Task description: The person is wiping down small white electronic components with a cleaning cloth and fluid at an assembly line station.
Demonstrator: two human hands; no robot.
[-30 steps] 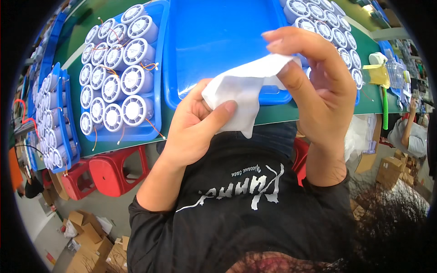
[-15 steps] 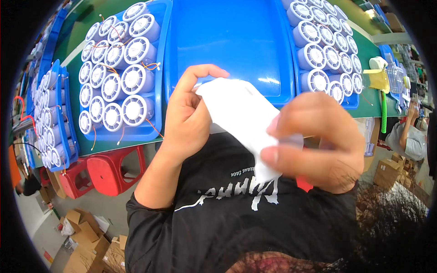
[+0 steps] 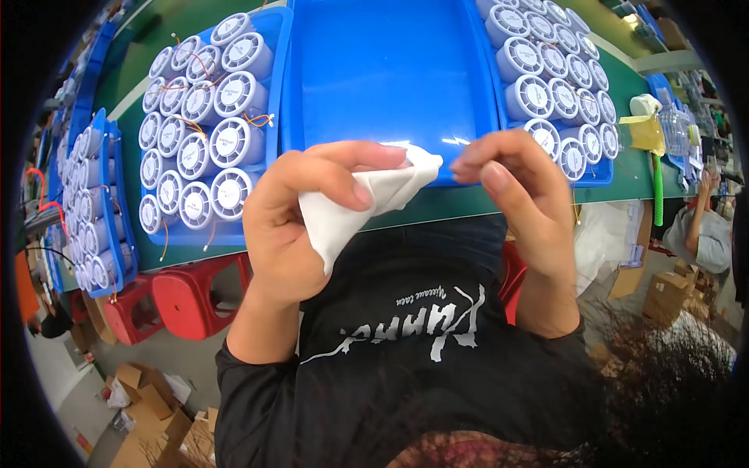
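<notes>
While the left hand [image 3: 292, 226] grips a crumpled white cloth [image 3: 355, 207] between thumb and curled fingers, the right hand [image 3: 519, 195] is raised just beside it at centre frame. The right thumb and forefinger are pinched close together near the cloth's upper tip; whether they grasp any of it cannot be told. The cloth bunches out of the left fist, its pointed end reaching up and right toward the right fingertips, its lower corner hanging down over a black printed shirt [image 3: 406, 343].

Directly above the hands lies a shallow blue plastic tray [image 3: 390, 70], its floor bare, resting on a green work table [image 3: 468, 203]. At upper left of the frame, a second blue tray [image 3: 277, 47] holds rows of grey cylindrical parts with white slotted round caps and thin orange wires [image 3: 226, 140]. At upper right, a third tray carries the same kind of capped cylinders [image 3: 546, 70]. Further cylinders stand in a blue tray at the far left edge [image 3: 90, 210].

Below the table's near edge at lower left stand red plastic stools [image 3: 195, 292], with brown cardboard boxes [image 3: 148, 421] on the floor. At right edge, a yellow cloth [image 3: 647, 132] lies on the table, and another person [image 3: 702, 226] sits beyond it.
</notes>
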